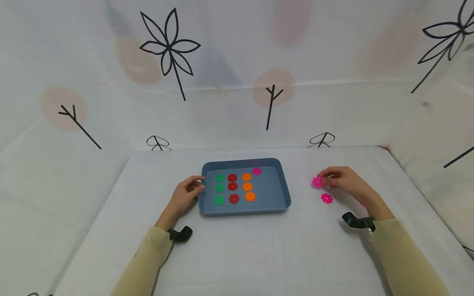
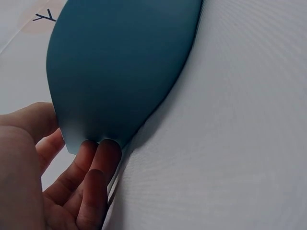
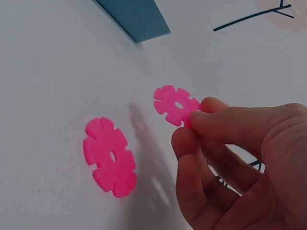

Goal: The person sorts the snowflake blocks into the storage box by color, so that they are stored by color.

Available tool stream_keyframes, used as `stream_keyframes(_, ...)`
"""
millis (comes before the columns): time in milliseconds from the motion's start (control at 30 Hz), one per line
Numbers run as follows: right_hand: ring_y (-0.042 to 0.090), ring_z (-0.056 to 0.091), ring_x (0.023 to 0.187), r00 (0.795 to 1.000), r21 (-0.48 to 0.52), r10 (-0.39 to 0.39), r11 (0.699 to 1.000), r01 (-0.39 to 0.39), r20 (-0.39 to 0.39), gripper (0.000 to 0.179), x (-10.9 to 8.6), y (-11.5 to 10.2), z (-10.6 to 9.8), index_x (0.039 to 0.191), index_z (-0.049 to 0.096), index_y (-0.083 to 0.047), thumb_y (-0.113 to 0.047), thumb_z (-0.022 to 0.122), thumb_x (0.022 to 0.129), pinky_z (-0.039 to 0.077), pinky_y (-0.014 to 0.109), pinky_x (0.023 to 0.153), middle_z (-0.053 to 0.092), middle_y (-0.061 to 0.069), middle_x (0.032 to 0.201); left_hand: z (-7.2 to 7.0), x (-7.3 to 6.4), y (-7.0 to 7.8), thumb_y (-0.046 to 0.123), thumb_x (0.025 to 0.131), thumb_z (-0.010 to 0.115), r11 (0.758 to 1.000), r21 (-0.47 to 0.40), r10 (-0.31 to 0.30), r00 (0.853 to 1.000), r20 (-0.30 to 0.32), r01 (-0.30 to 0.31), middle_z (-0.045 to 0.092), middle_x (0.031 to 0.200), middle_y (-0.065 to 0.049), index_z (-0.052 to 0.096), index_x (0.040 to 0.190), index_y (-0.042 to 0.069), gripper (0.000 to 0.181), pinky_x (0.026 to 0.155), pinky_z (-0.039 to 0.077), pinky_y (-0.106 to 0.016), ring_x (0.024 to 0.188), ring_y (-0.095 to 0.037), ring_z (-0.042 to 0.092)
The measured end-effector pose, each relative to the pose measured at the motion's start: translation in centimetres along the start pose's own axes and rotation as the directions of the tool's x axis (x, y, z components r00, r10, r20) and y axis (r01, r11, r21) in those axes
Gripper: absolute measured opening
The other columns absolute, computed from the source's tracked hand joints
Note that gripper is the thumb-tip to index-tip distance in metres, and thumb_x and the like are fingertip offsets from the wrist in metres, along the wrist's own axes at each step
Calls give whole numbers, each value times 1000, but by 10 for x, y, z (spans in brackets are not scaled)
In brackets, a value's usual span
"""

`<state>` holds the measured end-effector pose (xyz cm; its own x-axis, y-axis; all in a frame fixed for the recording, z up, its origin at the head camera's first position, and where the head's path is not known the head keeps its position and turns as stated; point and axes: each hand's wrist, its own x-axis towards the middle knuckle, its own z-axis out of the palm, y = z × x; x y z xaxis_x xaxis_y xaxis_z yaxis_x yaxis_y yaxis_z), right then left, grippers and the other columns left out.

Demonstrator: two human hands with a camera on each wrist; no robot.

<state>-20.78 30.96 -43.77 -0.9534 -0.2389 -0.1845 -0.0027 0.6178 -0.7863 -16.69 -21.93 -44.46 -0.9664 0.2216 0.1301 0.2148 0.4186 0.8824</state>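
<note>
My right hand [image 1: 346, 181] pinches a pink flower-shaped disc [image 3: 175, 104] between thumb and fingertips, just above the table to the right of the tray. A second pink disc [image 3: 110, 157] lies flat on the table below that hand. Part of another pink disc [image 1: 363, 204] shows beside the right wrist, mostly hidden. At the left end of the blue-grey tray [image 1: 242, 210], my left hand [image 1: 184, 194] holds the edge, its curled fingertips against the outer wall in the left wrist view. Inside the tray lie columns of green [image 1: 220, 188], red [image 1: 232, 186] and orange discs [image 1: 247, 186], plus one pink disc [image 1: 256, 171].
A white cloth covers the table [image 1: 237, 250]. Behind and at both sides hang pale sheets [image 1: 222, 115] printed with black leaves and twigs. Each wrist wears a dark camera band, such as the right wrist band [image 1: 358, 221].
</note>
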Motion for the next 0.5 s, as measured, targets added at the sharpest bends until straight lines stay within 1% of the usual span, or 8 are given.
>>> stream_keyframes(167,31,60,103,1000,22,-24,999,24,-3,32,4,-9,3,126,62,0,-18,63,99,53,26,80,62,18,118,0,0,-1,13,99,64,1000,5,0,1000,-4,0,61,96,-13,61,129,-4,35,64,50,-31,76,-32,58)
stream_keyframes(333,32,61,101,999,37,-38,999,38,0,32,9,-21,6,126,60,1,-16,63,99,54,27,80,62,19,116,1,-1,0,13,99,64,1000,12,-2,1000,-9,2,61,96,-13,61,129,-3,34,64,51,-31,75,-30,58)
stream_keyframes(500,35,62,100,998,60,-60,996,58,16,30,14,-34,8,124,62,1,-14,62,99,55,31,82,64,18,111,1,-1,2,12,99,64,1000,13,-4,1000,-8,4,61,95,-13,61,129,-4,34,64,51,-32,76,-33,58)
